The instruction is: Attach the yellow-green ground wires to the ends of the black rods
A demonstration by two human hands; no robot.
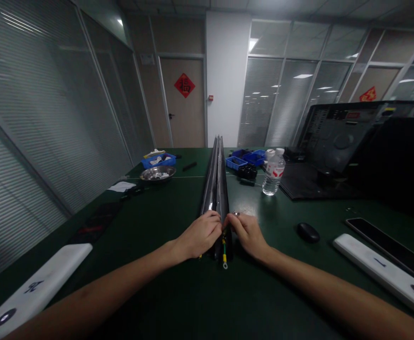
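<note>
A long dark glossy channel-like profile (212,189) lies on the green table, pointing away from me. At its near end, my left hand (203,233) is closed with curled fingers over the left side. Beside it on the right, my right hand (247,233) is closed, thumb and forefinger pinched at the profile's right edge; what they hold is too small to make out. Between my hands, a green-yellow wire (224,250) with a ring terminal sticks out towards me.
A steel bowl (157,174) and blue basket (162,160) stand back left. Blue bins (251,157), a water bottle (274,174) and a black mouse (308,232) are to the right. White bars (40,283) flank both sides of the green table (192,302).
</note>
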